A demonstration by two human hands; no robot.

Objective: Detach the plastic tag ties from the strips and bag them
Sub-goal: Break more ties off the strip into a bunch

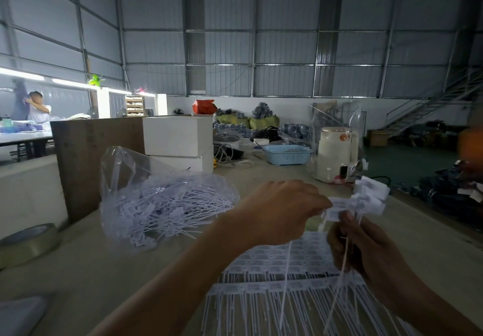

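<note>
Two hands work one white plastic tag tie (337, 206): the left hand (282, 211) pinches its flat head while the right hand (366, 252) grips the bunched strip (368, 197). Best to twist sharply at the joint, then drop it into the clear plastic bag (162, 197) on the desk (91, 270).

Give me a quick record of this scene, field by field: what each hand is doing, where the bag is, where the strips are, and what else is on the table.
left hand: pinches one tag tie at its head
right hand: grips a bundle of ties, tags up
bag: clear, open, left of the hands, partly full of loose ties
strips: lie flat on the table below the hands, undetached
tape roll: at the table's left edge
basket: blue, farther back
kettle: white, back right
</note>
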